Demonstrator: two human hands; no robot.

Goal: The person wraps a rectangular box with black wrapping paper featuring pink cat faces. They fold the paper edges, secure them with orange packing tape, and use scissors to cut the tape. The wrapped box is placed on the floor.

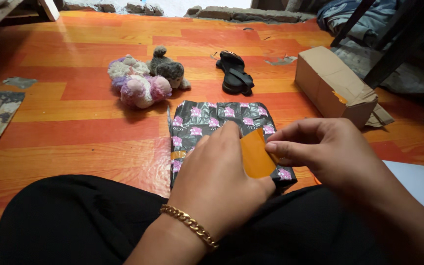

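Note:
A flat parcel wrapped in black paper with pink squares (212, 120) lies on the orange floor in front of my knees. My left hand (217, 179), with a gold chain bracelet at the wrist, rests palm-down on its near end. A strip of orange tape (255, 154) stands up between my two hands. My right hand (320, 149) pinches the tape's right edge with thumb and forefinger; my left thumb presses its lower end. Another bit of orange tape (178, 155) sits on the parcel's left edge.
A heap of soft toys (143, 78), grey and pink-purple, lies beyond the parcel. A black sandal (235, 72) is to their right. A brown cardboard box (332, 84) sits at the right, white paper (415, 184) by my right arm. My black-clad legs fill the foreground.

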